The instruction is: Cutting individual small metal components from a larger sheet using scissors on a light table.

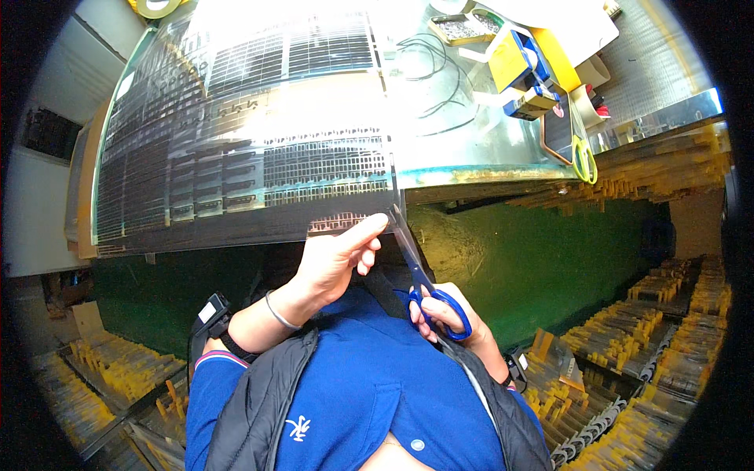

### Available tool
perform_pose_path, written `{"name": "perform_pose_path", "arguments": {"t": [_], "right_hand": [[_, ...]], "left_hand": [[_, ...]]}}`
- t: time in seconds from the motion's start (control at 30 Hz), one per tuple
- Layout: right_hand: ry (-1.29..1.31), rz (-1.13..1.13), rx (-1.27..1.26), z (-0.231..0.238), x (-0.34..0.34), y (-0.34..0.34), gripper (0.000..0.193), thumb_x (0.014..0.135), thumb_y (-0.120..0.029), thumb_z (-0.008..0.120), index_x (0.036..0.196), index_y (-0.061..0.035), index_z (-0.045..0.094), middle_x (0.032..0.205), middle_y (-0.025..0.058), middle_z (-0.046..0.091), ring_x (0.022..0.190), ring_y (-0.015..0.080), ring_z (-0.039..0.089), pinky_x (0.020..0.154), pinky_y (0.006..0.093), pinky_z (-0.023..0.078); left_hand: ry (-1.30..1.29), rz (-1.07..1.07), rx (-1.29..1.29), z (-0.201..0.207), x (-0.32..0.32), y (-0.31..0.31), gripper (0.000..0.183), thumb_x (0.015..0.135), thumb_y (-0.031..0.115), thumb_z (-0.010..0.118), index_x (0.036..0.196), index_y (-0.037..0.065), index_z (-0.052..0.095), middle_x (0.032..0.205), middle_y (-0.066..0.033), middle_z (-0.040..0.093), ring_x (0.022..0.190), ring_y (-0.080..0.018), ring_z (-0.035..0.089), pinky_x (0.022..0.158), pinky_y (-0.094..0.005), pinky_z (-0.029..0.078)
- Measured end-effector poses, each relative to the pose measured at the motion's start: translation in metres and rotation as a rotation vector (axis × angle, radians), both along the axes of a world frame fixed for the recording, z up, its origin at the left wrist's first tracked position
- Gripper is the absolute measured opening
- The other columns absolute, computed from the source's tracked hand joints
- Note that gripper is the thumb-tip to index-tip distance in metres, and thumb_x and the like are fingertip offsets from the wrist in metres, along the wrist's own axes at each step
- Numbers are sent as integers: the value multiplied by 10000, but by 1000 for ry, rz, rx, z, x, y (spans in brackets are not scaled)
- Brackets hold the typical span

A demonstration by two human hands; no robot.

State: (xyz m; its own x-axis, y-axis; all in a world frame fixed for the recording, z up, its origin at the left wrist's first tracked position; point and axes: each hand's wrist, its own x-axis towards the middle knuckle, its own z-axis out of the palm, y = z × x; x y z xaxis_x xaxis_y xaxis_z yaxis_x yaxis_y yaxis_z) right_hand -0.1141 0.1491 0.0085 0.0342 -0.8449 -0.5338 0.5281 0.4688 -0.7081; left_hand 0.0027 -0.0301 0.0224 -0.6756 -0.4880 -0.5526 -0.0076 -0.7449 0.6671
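Note:
A large film sheet point(228, 206) printed with black grid patterns lies over the table, its near edge reaching the table's front. My left hand point(334, 267) pinches that near edge by its right corner, thumb on top, fingers curled below. My right hand point(448, 314) is closed round the blue handles of a pair of scissors point(419, 275). The scissor blades point away from me and meet the sheet's right edge, just beside my left thumb. Glare washes out part of the film, and whether the blades are parted is hard to make out.
A glass-topped table point(440, 149) stretches ahead. On its right are a yellow-and-blue box point(510, 63), a small blue-and-yellow carton point(531, 103), a dark tablet-like device point(556, 135) and yellow-green scissors point(583, 160). Racks of yellow-tabbed sheets point(620, 337) stand low right; a tape roll point(155, 6) lies far left.

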Motion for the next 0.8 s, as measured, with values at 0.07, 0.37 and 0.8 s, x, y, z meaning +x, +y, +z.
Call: {"name": "perform_pose_path", "arguments": {"t": [0.07, 0.37, 0.8], "right_hand": [[51, -10, 32, 6, 5, 0, 265, 848, -261, 537, 733, -22, 556, 542, 37, 517, 426, 77, 488, 394, 198, 391], [578, -171, 163, 7, 35, -4, 310, 811, -262, 630, 624, -43, 514, 525, 15, 505, 430, 61, 474, 395, 211, 362], [794, -329, 51, -2, 41, -11, 321, 745, -160, 680, 573, 2, 464, 558, 88, 397, 479, 172, 376, 449, 313, 311]], "left_hand": [[-12, -5, -1, -2, -1, 1, 127, 770, 157, 665, 816, 52, 612, 622, -14, 560, 445, -70, 474, 375, -179, 335], [11, 3, -5, -4, -5, 6, 120, 768, 122, 661, 843, 36, 626, 666, -35, 587, 478, -68, 498, 383, -174, 360], [-4, -125, 59, -5, 2, 14, 216, 773, 195, 673, 911, 35, 628, 679, -27, 582, 522, -80, 518, 442, -206, 388]]}}
